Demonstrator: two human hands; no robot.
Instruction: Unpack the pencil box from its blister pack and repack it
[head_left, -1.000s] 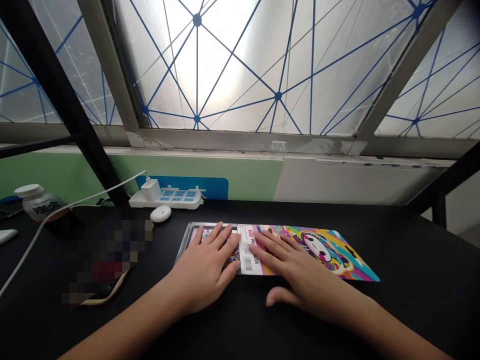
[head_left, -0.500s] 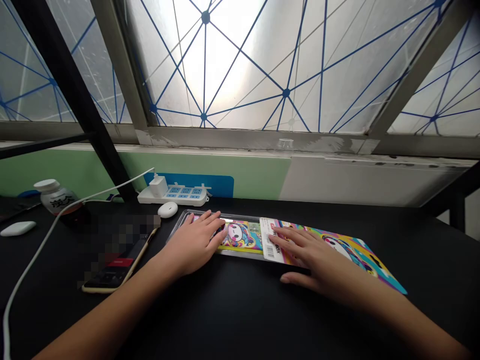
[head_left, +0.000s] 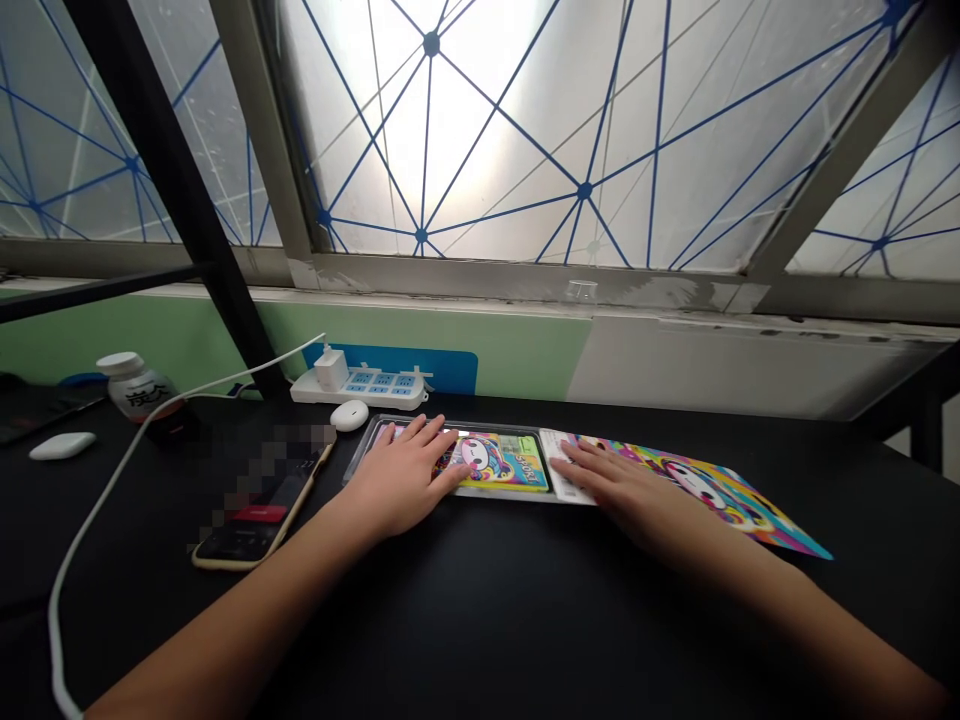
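A clear plastic tray [head_left: 352, 462] lies on the black desk with a brightly printed pack [head_left: 510, 462] in it, showing a white cartoon character. My left hand [head_left: 401, 478] rests flat across the tray's left part, fingers spread, hiding some of the pack. At the tray's right end is a colourful printed card [head_left: 701, 484] with a white end strip, stretching away to the right. My right hand [head_left: 622, 482] lies palm down over that strip and the card's near part, fingers extended and grasping nothing. Its thumb is hidden.
Left of the tray lies a phone [head_left: 247, 530], with a white earbud case [head_left: 349, 415] beyond it. A power strip [head_left: 382, 388] with a plugged charger sits by the wall. A white cable [head_left: 97, 520] curves past a bottle [head_left: 139, 385] and a white oval object [head_left: 62, 446].
The printed card has slid right relative to the tray, baring more of the pack and its right edge. My right hand's thumb has tucked out of sight. The view has shifted slightly.
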